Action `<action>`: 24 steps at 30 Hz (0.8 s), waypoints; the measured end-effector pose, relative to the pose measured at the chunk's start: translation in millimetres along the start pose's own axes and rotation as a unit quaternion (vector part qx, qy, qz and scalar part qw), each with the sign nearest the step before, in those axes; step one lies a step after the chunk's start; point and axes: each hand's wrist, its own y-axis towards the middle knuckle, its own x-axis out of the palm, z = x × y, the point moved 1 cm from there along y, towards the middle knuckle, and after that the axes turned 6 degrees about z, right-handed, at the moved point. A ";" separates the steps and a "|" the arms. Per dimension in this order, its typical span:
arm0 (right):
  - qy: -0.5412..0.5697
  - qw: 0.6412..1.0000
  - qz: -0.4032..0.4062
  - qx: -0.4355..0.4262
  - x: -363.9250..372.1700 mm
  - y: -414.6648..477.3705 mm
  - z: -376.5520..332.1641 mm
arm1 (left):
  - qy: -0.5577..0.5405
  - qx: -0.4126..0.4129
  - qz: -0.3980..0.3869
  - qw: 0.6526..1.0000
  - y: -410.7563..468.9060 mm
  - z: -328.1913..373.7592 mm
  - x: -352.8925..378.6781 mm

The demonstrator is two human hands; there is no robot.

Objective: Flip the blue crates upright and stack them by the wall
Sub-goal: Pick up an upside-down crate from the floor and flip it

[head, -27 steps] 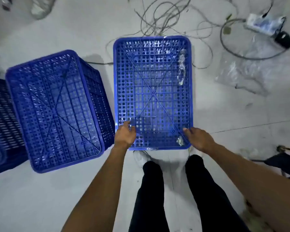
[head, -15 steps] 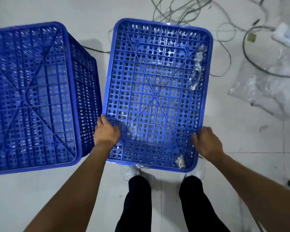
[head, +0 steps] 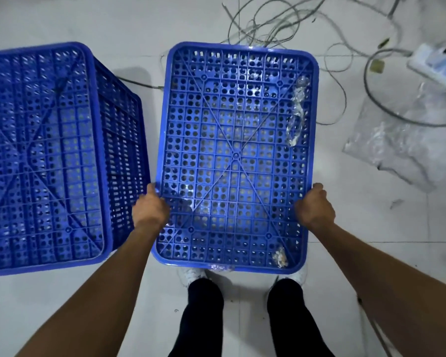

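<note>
Both fingertips hidden under crate (head: 234, 155)

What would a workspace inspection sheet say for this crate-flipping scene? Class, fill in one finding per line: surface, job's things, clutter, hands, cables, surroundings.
Surface: pale tiled floor, scuffed and dusty.
Job's things: centre crate bottom-up, held at both long sides; left crate also bottom-up, beside it, apart.
Clutter: clear plastic bag on the floor at right; plastic scraps on the centre crate's base.
Hands: left hand and right hand each grip an edge of the centre crate.
Cables: loose tangle of wires beyond the crate, running to a power strip.
Surroundings: the wall is not in view.
</note>
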 end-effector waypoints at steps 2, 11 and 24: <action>-0.014 1.000 -0.002 -0.012 -6.4 8.9 6.9 | 0.005 0.004 0.003 1.000 -7.0 8.5 6.5; -0.038 0.999 -0.003 -0.028 -29.0 45.5 40.4 | -0.024 0.017 -0.005 1.000 -28.1 43.4 18.3; -0.057 0.996 -0.005 -0.066 -54.4 49.8 56.6 | -0.093 0.026 -0.026 0.995 -48.2 64.2 17.8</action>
